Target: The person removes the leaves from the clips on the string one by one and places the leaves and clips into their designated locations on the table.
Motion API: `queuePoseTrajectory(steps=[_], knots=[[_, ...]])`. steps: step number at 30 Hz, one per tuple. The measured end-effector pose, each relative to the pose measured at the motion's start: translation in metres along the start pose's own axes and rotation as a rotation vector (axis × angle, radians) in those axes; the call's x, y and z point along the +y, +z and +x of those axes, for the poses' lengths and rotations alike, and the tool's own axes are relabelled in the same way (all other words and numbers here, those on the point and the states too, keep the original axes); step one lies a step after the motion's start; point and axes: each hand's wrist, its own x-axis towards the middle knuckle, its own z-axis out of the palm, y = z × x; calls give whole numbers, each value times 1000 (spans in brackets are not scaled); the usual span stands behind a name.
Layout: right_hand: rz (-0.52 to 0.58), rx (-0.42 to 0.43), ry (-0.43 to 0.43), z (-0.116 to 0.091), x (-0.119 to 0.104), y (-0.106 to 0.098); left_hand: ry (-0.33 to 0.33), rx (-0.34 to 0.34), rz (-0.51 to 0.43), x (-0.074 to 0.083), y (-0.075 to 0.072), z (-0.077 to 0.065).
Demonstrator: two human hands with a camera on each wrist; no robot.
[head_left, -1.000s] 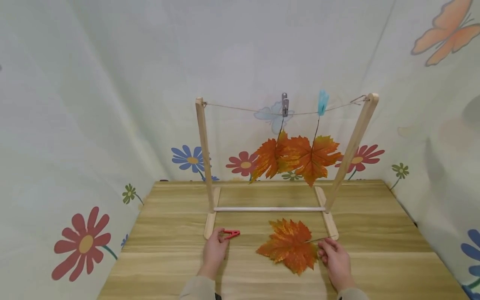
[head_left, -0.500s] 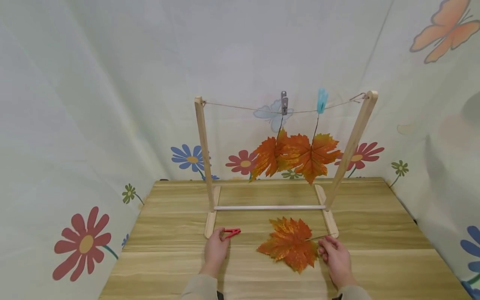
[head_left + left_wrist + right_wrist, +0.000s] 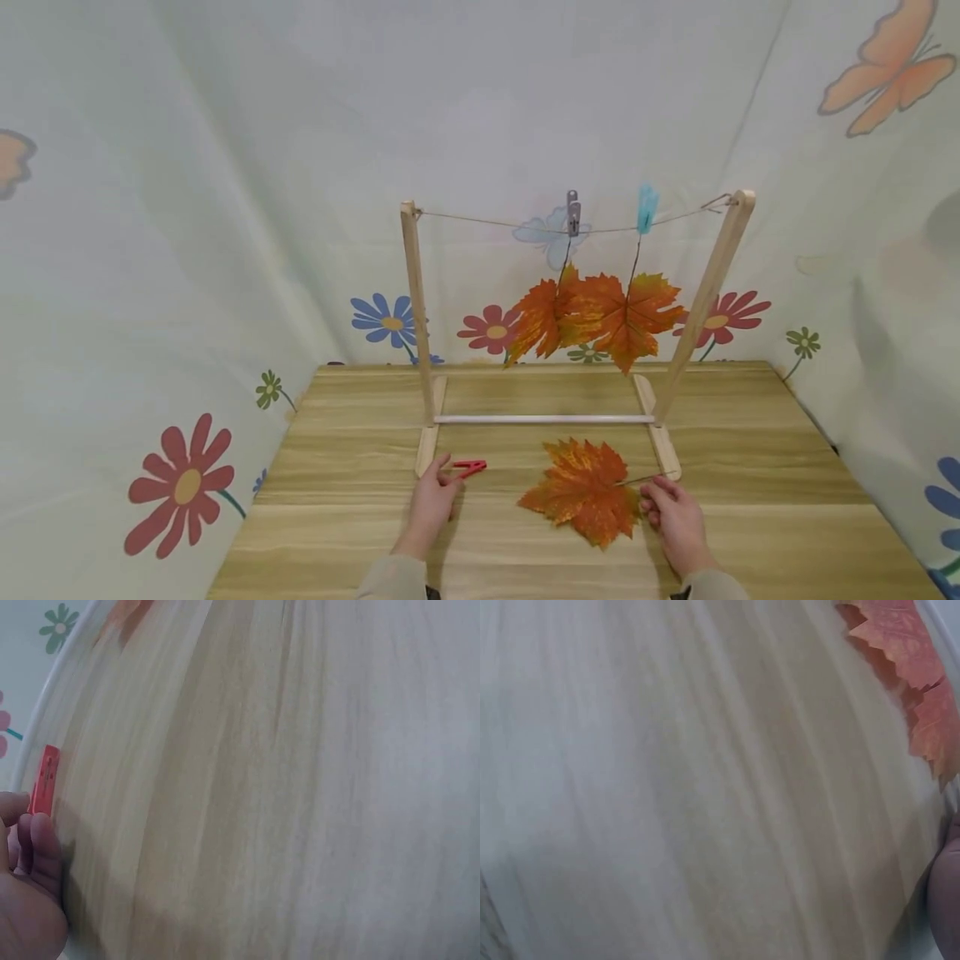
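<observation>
Between thumb and fingers, my left hand (image 3: 433,504) pinches the handle end of a red clothespin (image 3: 471,467), just above or on the table. The left wrist view shows the clothespin (image 3: 46,780) at its left edge, pointing away from the fingertips. An orange artificial maple leaf (image 3: 585,493) lies on the table between my hands. Its thin stem is pinched by my right hand (image 3: 675,521), whose other fingers are curled. Only part of that leaf (image 3: 907,645) and a bit of the hand (image 3: 946,900) show in the right wrist view.
Behind the hands stands a wooden frame (image 3: 712,308) with a string (image 3: 487,222) across its top. A grey clothespin (image 3: 573,214) and a blue clothespin (image 3: 647,209) hold two hanging leaves (image 3: 628,321) by their stems. A white rod (image 3: 543,419) joins the frame's feet.
The head view has shifted slightly. Both hands keep their holds, and the leaf and red clothespin stay practically in place.
</observation>
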Motion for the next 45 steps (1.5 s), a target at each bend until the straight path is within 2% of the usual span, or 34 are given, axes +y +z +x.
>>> queuePoseTrajectory(steps=[6,12,15,20,23,29,34,39,45], knots=[[-2,-18,33,-1,-7,0,-4,-1,-13,8,-1,3],[-7,-5,42,0,-20,-2,82,3,5,19,-4,16],[-36,-15,32,2,-30,-2,124,24,25,30,-6,21],[-119,-35,-9,5,-49,0,132,44,20,52,-9,30],[-146,-29,-33,7,-60,2,110,45,-6,63,-11,33],[-145,-18,-65,9,-79,0,88,5,-101,83,-12,35],[-145,-46,-98,11,-93,1,76,-16,-125,97,-12,38],[-143,-84,-154,14,-116,9,109,-25,-113,116,-13,46],[-161,-143,-222,13,-147,21,177,-24,-122,151,-15,53]])
